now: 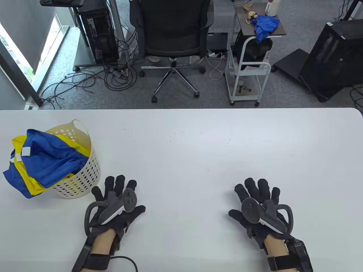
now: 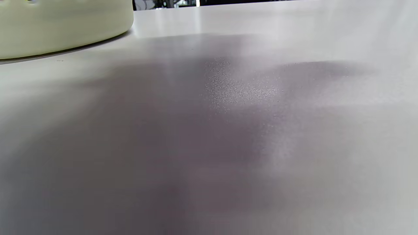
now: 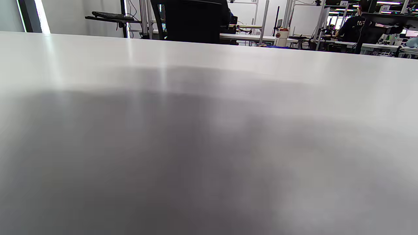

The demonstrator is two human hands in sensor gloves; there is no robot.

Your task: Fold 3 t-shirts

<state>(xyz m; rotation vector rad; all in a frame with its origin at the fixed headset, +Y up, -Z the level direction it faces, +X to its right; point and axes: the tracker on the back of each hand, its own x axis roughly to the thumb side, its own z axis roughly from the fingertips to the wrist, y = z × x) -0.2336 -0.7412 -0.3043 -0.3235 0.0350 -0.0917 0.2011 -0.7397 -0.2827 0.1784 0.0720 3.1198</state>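
Observation:
Blue and yellow t-shirts (image 1: pixel 42 161) lie bundled in a cream perforated basket (image 1: pixel 85 175) at the table's left, spilling over its left rim. My left hand (image 1: pixel 117 195) rests flat on the white table (image 1: pixel 198 147), fingers spread, just right of the basket and empty. My right hand (image 1: pixel 255 195) rests flat on the table at the front right, fingers spread, empty. The basket's wall (image 2: pixel 58 26) shows at the top left of the left wrist view. The right wrist view shows only the bare table (image 3: pixel 209 130).
Beyond the table's far edge stand a black office chair (image 1: pixel 173 31), a white cart (image 1: pixel 249 62) with a blue cloth (image 1: pixel 265 27) on top, computer towers and floor cables.

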